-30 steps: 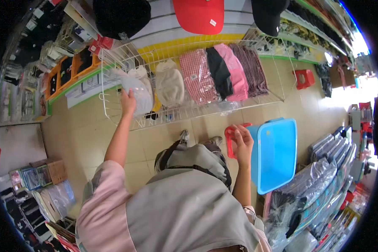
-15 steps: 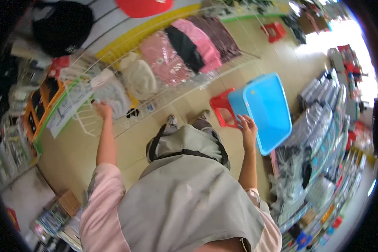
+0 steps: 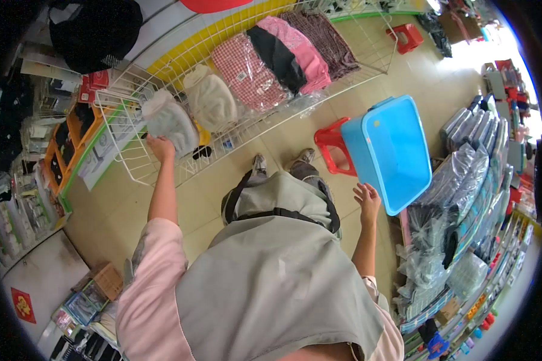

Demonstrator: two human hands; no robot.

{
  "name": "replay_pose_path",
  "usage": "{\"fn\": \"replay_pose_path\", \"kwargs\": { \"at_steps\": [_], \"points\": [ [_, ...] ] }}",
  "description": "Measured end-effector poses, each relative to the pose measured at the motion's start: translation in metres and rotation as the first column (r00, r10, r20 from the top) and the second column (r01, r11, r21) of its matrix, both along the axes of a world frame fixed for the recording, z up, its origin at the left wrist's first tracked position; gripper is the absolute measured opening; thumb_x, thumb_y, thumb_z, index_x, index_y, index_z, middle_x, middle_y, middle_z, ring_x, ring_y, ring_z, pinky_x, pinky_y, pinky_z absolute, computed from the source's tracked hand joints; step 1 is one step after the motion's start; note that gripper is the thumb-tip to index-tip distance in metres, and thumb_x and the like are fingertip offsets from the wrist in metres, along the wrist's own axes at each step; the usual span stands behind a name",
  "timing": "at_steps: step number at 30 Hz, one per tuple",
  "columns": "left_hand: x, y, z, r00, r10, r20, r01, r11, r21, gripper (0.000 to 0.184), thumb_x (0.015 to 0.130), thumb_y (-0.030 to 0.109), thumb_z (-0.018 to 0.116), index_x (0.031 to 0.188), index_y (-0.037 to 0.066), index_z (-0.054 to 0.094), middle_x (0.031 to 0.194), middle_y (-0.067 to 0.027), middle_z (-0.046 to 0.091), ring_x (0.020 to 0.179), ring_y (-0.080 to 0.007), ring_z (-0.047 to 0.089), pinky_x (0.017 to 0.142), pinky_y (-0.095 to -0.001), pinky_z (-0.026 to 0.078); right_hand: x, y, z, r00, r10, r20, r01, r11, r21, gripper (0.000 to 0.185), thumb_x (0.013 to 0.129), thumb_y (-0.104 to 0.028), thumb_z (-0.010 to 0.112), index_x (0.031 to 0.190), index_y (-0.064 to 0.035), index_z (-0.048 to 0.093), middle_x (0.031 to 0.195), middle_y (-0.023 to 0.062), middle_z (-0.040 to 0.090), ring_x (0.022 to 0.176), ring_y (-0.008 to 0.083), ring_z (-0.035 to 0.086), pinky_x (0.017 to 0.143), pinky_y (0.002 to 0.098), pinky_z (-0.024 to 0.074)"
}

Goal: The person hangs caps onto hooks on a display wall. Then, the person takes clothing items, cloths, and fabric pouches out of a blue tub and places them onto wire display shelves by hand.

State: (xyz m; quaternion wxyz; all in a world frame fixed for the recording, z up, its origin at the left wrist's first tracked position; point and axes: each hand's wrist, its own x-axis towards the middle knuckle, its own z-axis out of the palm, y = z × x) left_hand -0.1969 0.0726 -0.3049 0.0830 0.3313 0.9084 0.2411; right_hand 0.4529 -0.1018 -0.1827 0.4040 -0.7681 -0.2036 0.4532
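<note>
My left hand is at the near left end of the white wire rack. Its fingers are closed at the lower edge of a white item in clear plastic; part of the grip is hidden. Beside that lies a cream-coloured packaged item. My right hand is held out, fingers apart and slightly curled, with nothing in it. It is just left of a blue plastic tub, seemingly without contact. A red stool stands against the tub, partly hidden by it.
Folded checked cloth, black cloth and pink cloth lie along the rack. Plastic-wrapped goods are piled on the right. Another red stool stands farther back. An orange tray is at left.
My right hand has drawn away from the tub's edge, back toward my body. My left hand stays at the white packaged item. The whole view has shifted slightly.
</note>
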Motion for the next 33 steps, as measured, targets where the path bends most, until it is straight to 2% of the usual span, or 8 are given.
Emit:
{"fn": "replay_pose_path", "kwargs": {
  "at_steps": [7,11,12,15,22,24,28,33],
  "points": [
    [0.060,-0.010,0.045,0.819,-0.324,-0.473,0.284,0.946,-0.156,0.051,0.096,0.032,0.056,0.138,0.005,0.045,0.150,-0.0216,0.031,0.138,-0.0406,0.033,0.103,-0.0589,0.037,0.018,-0.005,-0.005,0.987,0.013,0.158,-0.002,0.998,-0.070,0.040,0.094,-0.021,0.064,0.122,0.0053,0.054,0.113,0.0168,0.067,0.097,0.0257,0.069,0.078,0.0336,0.0547],
    [0.022,-0.016,-0.040,0.910,-0.407,-0.074,0.381,0.894,-0.234,0.055,0.097,0.040,0.054,0.139,0.006,0.045,0.153,-0.0197,0.031,0.141,-0.0386,0.030,0.108,-0.0616,0.029,0.045,-0.018,-0.043,0.772,0.195,0.606,-0.126,0.980,-0.155,0.043,0.087,-0.018,0.071,0.120,0.0047,0.056,0.109,0.0205,0.067,0.101,0.0322,0.067,0.086,0.0389,0.0525],
    [0.025,-0.017,-0.028,0.891,-0.442,-0.101,0.407,0.878,-0.253,0.056,0.098,0.040,0.053,0.139,0.003,0.044,0.151,-0.0235,0.034,0.140,-0.0391,0.031,0.110,-0.0570,0.030,0.043,-0.017,-0.038,0.713,0.252,0.655,-0.155,0.967,-0.203,0.050,0.080,-0.015,0.076,0.121,0.0042,0.054,0.116,0.0225,0.061,0.111,0.0374,0.060,0.095,0.0427,0.0471],
    [0.019,-0.017,-0.021,0.870,-0.473,-0.138,0.466,0.881,-0.083,0.056,0.097,0.039,0.054,0.136,-0.001,0.045,0.147,-0.0271,0.037,0.140,-0.0399,0.031,0.111,-0.0519,0.031,0.048,-0.008,-0.036,0.473,0.301,0.828,-0.150,0.954,-0.260,0.057,0.076,-0.013,0.078,0.124,0.0026,0.052,0.127,0.0223,0.053,0.120,0.0389,0.051,0.100,0.0440,0.0431],
    [0.089,-0.043,0.079,0.824,-0.544,-0.158,0.565,0.767,0.305,0.030,0.096,0.012,0.057,0.120,-0.004,0.054,0.135,-0.0244,0.046,0.128,-0.0401,0.042,0.105,-0.0477,0.036,0.104,0.009,-0.063,0.356,0.446,0.821,-0.100,0.892,-0.440,0.067,0.074,-0.009,0.075,0.134,-0.0009,0.047,0.136,0.0179,0.049,0.128,0.0340,0.044,0.105,0.0475,0.0384],
    [0.127,-0.062,0.111,0.741,-0.640,-0.204,0.671,0.690,0.271,0.026,0.095,0.007,0.056,0.119,-0.003,0.055,0.133,-0.0233,0.048,0.127,-0.0394,0.044,0.104,-0.0472,0.037,0.122,0.007,-0.075,0.326,0.485,0.811,-0.086,0.870,-0.486,0.056,0.076,-0.008,0.070,0.127,-0.0014,0.051,0.128,0.0181,0.055,0.123,0.0333,0.050,0.104,0.0486,0.0385],
    [0.206,-0.115,0.135,0.648,-0.762,0.006,0.729,0.622,0.285,0.021,0.094,0.005,0.054,0.114,-0.002,0.057,0.132,-0.0226,0.048,0.125,-0.0379,0.045,0.104,-0.0459,0.037,0.163,0.003,-0.109,0.397,0.671,0.626,-0.113,0.713,-0.692,0.036,0.078,-0.012,0.066,0.113,-0.0060,0.059,0.102,0.0181,0.068,0.100,0.0365,0.064,0.091,0.0458,0.0481],
    [0.255,-0.169,0.098,0.448,-0.881,0.154,0.878,0.466,0.112,0.017,0.090,0.006,0.059,0.106,0.000,0.059,0.123,-0.0201,0.053,0.119,-0.0373,0.050,0.100,-0.0438,0.041,0.180,-0.010,-0.146,0.417,0.519,0.746,-0.208,0.854,-0.478,0.010,0.080,-0.012,0.061,0.088,-0.0083,0.067,0.080,0.0165,0.068,0.075,0.0370,0.067,0.067,0.0476,0.0534]
  ]
}}
